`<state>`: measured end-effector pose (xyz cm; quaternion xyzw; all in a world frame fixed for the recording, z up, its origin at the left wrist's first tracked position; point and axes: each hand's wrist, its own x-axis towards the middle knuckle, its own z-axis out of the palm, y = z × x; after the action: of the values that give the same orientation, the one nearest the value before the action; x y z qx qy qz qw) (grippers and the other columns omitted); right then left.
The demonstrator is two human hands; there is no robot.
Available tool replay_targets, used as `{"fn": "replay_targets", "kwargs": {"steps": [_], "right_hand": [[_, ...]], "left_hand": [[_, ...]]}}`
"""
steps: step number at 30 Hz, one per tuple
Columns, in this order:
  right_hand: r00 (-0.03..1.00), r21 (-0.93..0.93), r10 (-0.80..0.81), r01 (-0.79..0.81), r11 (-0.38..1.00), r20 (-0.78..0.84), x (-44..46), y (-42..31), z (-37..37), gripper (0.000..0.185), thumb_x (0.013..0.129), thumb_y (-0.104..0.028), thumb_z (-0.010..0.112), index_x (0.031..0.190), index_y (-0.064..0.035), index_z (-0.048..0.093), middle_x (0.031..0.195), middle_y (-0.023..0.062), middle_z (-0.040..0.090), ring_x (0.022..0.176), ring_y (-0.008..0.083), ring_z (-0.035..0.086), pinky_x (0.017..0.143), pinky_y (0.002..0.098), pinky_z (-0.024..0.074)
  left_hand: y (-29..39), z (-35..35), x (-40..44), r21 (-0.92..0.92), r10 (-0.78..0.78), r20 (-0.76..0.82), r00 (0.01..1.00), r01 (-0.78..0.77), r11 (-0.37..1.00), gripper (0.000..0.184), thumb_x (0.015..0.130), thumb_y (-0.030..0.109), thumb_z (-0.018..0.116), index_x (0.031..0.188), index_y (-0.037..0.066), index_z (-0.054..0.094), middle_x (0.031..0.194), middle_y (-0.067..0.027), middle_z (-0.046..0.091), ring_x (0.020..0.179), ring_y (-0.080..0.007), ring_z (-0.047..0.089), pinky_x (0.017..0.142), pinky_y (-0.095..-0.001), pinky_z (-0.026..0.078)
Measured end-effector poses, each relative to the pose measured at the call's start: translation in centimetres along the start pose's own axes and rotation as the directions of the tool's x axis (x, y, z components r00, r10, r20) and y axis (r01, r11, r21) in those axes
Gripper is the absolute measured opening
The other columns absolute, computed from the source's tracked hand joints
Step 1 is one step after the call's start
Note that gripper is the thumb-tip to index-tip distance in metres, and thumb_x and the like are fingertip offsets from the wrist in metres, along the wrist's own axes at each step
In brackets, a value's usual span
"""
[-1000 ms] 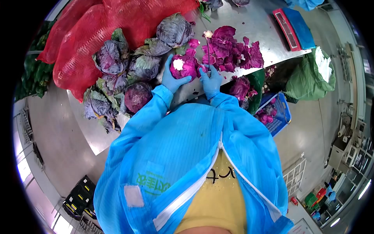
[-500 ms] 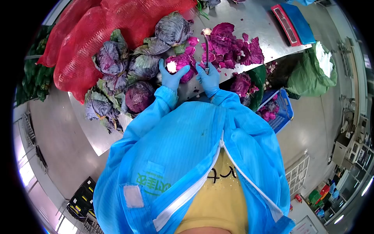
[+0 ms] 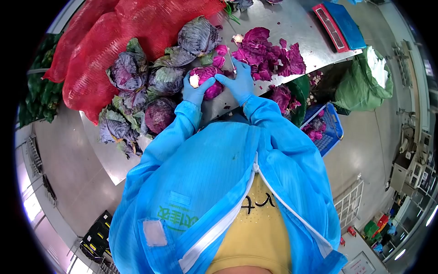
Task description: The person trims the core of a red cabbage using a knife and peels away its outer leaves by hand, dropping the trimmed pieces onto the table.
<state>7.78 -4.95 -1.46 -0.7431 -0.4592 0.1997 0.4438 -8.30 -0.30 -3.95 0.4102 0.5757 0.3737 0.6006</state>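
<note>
The person's left hand (image 3: 194, 92) is grasping a red cabbage (image 3: 213, 92) just above the near edge of the desk (image 3: 315, 61), its pale cut stem facing left. The right hand (image 3: 240, 83) has its grip closed around a knife (image 3: 231, 57), blade pointing away, with the thumb at the cabbage. This head seems partly done: the stem is cut and bright purple shows, though whether more leaves must come off cannot be told. To the right, a blue basket (image 3: 332, 134) holds purple pieces or heads, too small to make out. Beyond the hands, a heap of stripped leaves (image 3: 258, 50) suggests finished trimming. Left over are several dull, leafy cabbages (image 3: 198, 36) on the left, beside a red mesh sack (image 3: 118, 39), contents unclear.
</note>
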Motion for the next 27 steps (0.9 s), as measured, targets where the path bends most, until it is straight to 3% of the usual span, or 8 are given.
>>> {"fn": "replay_targets", "kwargs": {"steps": [2, 3, 8, 10, 14, 19, 22, 27], "right_hand": [[0.964, 0.007, 0.114, -0.119, 0.993, 0.239, 0.8, 0.8, 0.9, 0.078, 0.065, -0.052, 0.076, 0.124, -0.0068, 0.053, 0.109, 0.0203, 0.056, 0.102, 0.0324, 0.056, 0.089, 0.0373, 0.0448], [0.900, 0.241, 0.101, -0.219, 0.946, 0.423, 1.4, 1.4, 1.3, 0.069, 0.067, -0.051, 0.075, 0.117, -0.0072, 0.058, 0.106, 0.0182, 0.061, 0.098, 0.0297, 0.060, 0.087, 0.0365, 0.0462], [0.882, 0.119, 0.063, -0.134, 0.984, 0.467, 1.1, 1.3, -0.9, 0.057, 0.069, -0.043, 0.074, 0.111, -0.0067, 0.061, 0.109, 0.0127, 0.064, 0.096, 0.0243, 0.063, 0.085, 0.0331, 0.0477], [0.836, 0.069, 0.066, -0.123, 0.990, 0.545, 1.2, 1.4, -1.5, 0.054, 0.070, -0.037, 0.072, 0.113, -0.0072, 0.061, 0.106, 0.0118, 0.065, 0.094, 0.0251, 0.063, 0.083, 0.0327, 0.0485], [0.917, 0.134, 0.211, -0.269, 0.954, 0.339, 0.1, 4.2, 0.8, 0.051, 0.069, -0.033, 0.071, 0.112, -0.0074, 0.061, 0.097, 0.0122, 0.065, 0.087, 0.0267, 0.063, 0.079, 0.0343, 0.0489], [0.995, 0.136, -0.050, 0.038, 0.990, 0.084, -1.2, 2.1, 0.9, 0.051, 0.068, -0.041, 0.074, 0.107, -0.0097, 0.063, 0.093, 0.0126, 0.060, 0.085, 0.0279, 0.061, 0.075, 0.0373, 0.0480], [0.962, 0.106, -0.046, 0.018, 0.994, 0.270, -0.6, 2.0, 0.3, 0.052, 0.070, -0.044, 0.074, 0.110, -0.0111, 0.063, 0.096, 0.0120, 0.059, 0.088, 0.0279, 0.060, 0.076, 0.0372, 0.0479], [0.956, 0.156, -0.149, 0.111, 0.981, 0.252, -0.5, 2.5, -0.2, 0.042, 0.075, -0.036, 0.070, 0.109, -0.0109, 0.063, 0.090, 0.0127, 0.060, 0.083, 0.0296, 0.061, 0.074, 0.0383, 0.0484]], "left_hand": [[-0.1, 0.0, -0.3, -0.003, 0.052, 0.034, 0.998, -0.052, 0.999, 0.102, 0.054, 0.028, 0.089, 0.135, 0.004, 0.032, 0.123, -0.0152, 0.050, 0.110, -0.0254, 0.052, 0.092, -0.0350, 0.046], [0.1, 0.1, -0.6, 0.038, 0.085, 0.054, 0.995, -0.087, 0.996, 0.099, 0.056, 0.025, 0.088, 0.135, 0.005, 0.032, 0.124, -0.0140, 0.049, 0.111, -0.0240, 0.051, 0.092, -0.0351, 0.046], [1.2, 0.3, -2.2, 0.149, 0.152, 0.059, 0.987, -0.159, 0.976, 0.097, 0.058, 0.022, 0.087, 0.135, 0.004, 0.031, 0.125, -0.0137, 0.046, 0.111, -0.0234, 0.050, 0.094, -0.0352, 0.045], [0.2, 0.3, -1.7, 0.091, 0.155, 0.023, 0.988, -0.156, 0.984, 0.095, 0.058, 0.022, 0.087, 0.132, 0.004, 0.031, 0.123, -0.0137, 0.046, 0.109, -0.0235, 0.050, 0.092, -0.0350, 0.045], [-0.7, -0.1, -0.9, 0.074, 0.063, -0.080, 0.995, -0.058, 0.996, 0.088, 0.059, 0.020, 0.086, 0.125, 0.005, 0.030, 0.116, -0.0134, 0.048, 0.103, -0.0227, 0.052, 0.089, -0.0342, 0.046], [-0.9, 0.2, -1.6, 0.072, 0.111, -0.039, 0.993, -0.108, 0.992, 0.087, 0.059, 0.019, 0.087, 0.123, 0.004, 0.030, 0.116, -0.0129, 0.047, 0.103, -0.0215, 0.052, 0.088, -0.0335, 0.046], [-0.7, 0.4, -2.3, 0.091, 0.198, 0.011, 0.980, -0.198, 0.976, 0.088, 0.058, 0.019, 0.087, 0.123, 0.004, 0.030, 0.117, -0.0130, 0.047, 0.105, -0.0218, 0.051, 0.090, -0.0334, 0.045], [-0.4, 0.4, -3.0, 0.049, 0.178, -0.003, 0.984, -0.177, 0.983, 0.089, 0.058, 0.019, 0.087, 0.124, 0.004, 0.029, 0.120, -0.0135, 0.045, 0.109, -0.0224, 0.048, 0.094, -0.0344, 0.042]]}}
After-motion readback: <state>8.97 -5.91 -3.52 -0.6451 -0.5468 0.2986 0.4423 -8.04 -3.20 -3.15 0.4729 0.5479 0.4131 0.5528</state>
